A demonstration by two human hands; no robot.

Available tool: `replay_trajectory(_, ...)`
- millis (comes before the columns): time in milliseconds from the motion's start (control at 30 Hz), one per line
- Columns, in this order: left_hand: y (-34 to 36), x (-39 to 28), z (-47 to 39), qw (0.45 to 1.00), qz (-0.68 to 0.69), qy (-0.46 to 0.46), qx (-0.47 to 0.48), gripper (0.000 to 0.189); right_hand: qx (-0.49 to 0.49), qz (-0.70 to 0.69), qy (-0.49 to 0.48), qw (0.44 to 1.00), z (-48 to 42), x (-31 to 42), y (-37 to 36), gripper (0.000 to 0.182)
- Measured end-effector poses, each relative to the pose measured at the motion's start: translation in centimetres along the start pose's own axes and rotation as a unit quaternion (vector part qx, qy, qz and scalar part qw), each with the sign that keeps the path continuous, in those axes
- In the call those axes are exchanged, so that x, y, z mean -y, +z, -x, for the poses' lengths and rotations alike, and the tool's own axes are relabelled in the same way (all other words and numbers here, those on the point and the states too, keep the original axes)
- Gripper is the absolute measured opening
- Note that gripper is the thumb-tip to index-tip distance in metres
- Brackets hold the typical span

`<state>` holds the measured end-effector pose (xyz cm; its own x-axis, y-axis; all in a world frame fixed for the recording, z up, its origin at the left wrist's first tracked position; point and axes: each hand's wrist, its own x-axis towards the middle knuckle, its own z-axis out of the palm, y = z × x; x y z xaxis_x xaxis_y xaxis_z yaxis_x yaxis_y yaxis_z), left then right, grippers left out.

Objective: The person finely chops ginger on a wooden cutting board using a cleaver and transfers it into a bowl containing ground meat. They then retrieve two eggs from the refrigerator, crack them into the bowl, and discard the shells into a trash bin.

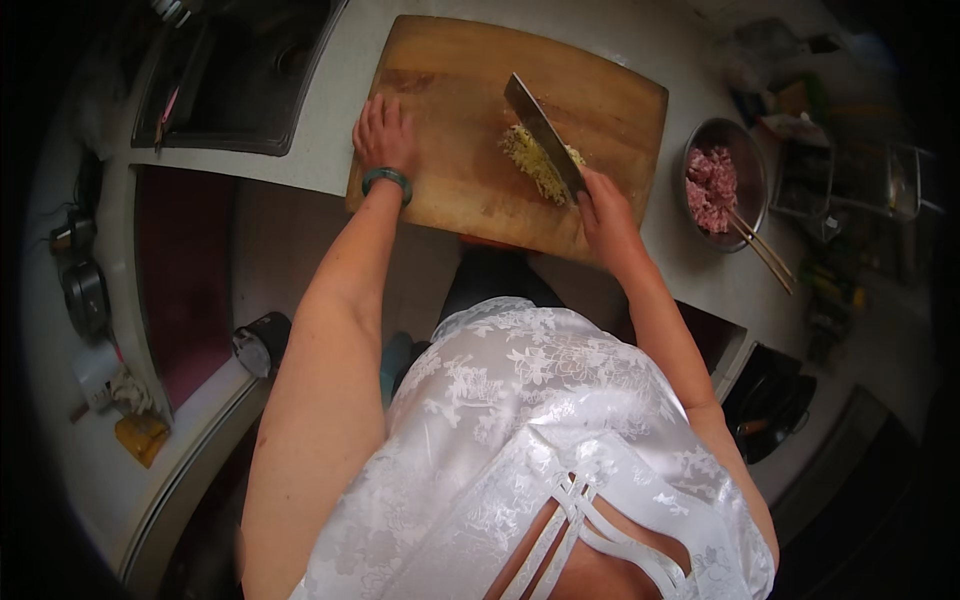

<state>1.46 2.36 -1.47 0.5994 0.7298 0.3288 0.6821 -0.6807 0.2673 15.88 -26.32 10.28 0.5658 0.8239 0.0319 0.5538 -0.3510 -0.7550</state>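
My right hand (pixel 606 214) grips the handle end of a cleaver (pixel 545 135), its blade slanting up and to the left over a wooden cutting board (pixel 457 67). Finely chopped pale yellow-green food (pixel 534 166), perhaps ginger or garlic, lies in a narrow heap along the left side of the blade, with a little more on its right. My left hand (pixel 385 135) rests flat on the left edge of the board, fingers slightly apart and holding nothing. A green bangle (pixel 387 182) circles that wrist.
Right of the board stands a metal bowl (pixel 763 180) of minced meat (pixel 709 184) with wooden chopsticks (pixel 765 255) leaning in it. A dark sink (pixel 232 82) is at the upper left. Wire racks (pixel 832 180) are at the right, above a black pan (pixel 772 412). A yellow cloth (pixel 142 437) lies lower left.
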Motion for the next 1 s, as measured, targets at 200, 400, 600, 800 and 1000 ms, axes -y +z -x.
replay_trajectory(200, 0.0, -0.2, 0.0, 1.0, -0.006, -0.003, -0.001, 0.036, 0.009, 0.046, 0.047, 0.998, 0.3, -0.7, 0.7, 0.034)
replay_trajectory(400, -0.3, -0.5, -0.1, 1.0, -0.012, 0.007, -0.003, 0.036, -0.007, 0.008, 0.028, 1.0, 0.4, -0.6, 0.1, 0.035)
replay_trajectory(600, 0.0, 0.0, 0.0, 1.0, 0.004, -0.004, 0.005, 0.037, -0.006, -0.001, 0.01, 1.0, 0.1, -0.3, -0.4, 0.04)
replay_trajectory(800, -0.1, 0.1, -0.1, 1.0, 0.006, 0.006, 0.0, 0.037, -0.015, 0.042, 0.012, 0.999, 0.2, -1.5, 0.6, 0.035)
replay_trajectory(1000, -0.4, -0.2, -0.4, 1.0, 0.013, 0.003, 0.015, 0.036, -0.069, -0.091, 0.13, 0.985, 1.3, -1.6, 0.5, 0.036)
